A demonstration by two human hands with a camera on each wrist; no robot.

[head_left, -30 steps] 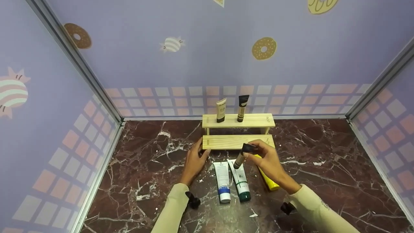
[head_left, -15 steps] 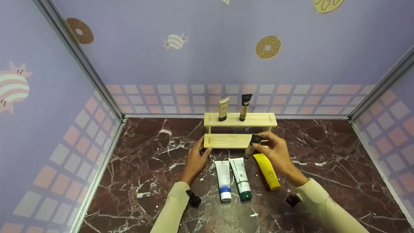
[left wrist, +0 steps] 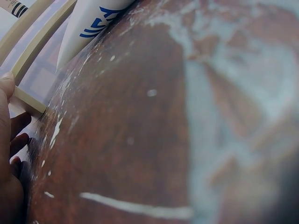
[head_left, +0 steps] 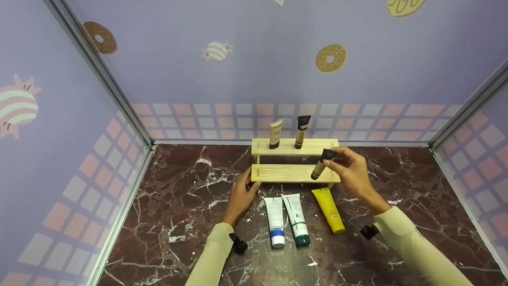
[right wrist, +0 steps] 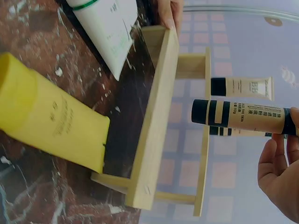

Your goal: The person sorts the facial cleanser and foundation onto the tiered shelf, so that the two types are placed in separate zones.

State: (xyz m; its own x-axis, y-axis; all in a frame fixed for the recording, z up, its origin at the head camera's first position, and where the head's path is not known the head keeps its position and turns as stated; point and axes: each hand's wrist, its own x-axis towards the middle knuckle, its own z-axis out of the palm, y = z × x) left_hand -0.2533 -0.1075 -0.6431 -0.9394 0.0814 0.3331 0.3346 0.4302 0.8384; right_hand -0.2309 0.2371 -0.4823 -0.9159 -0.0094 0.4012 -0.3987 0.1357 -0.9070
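Observation:
My right hand (head_left: 355, 174) pinches a small tan and black cosmetic tube (head_left: 320, 166) by its flat black end, cap down, over the right part of the lower shelf. In the right wrist view the tube (right wrist: 243, 115) hangs apart from the wood. The two-tier wooden rack (head_left: 278, 173) has its lower left end held by my left hand (head_left: 240, 197), thumb at the front edge. On the upper shelf stand a cream BB tube (head_left: 275, 135) and another black and tan tube (head_left: 301, 137), both upright on their caps.
Before the rack lie a white tube with a blue band (head_left: 275, 216), a white tube with a green cap (head_left: 297, 222) and a yellow tube (head_left: 330, 210). A patterned lilac wall (head_left: 262, 71) rises behind the dark marbled tabletop (head_left: 178, 214).
My right hand has carried the black and tan tube rightward and up, from above the white tubes to over the lower shelf's right part. My left hand has stayed at the rack.

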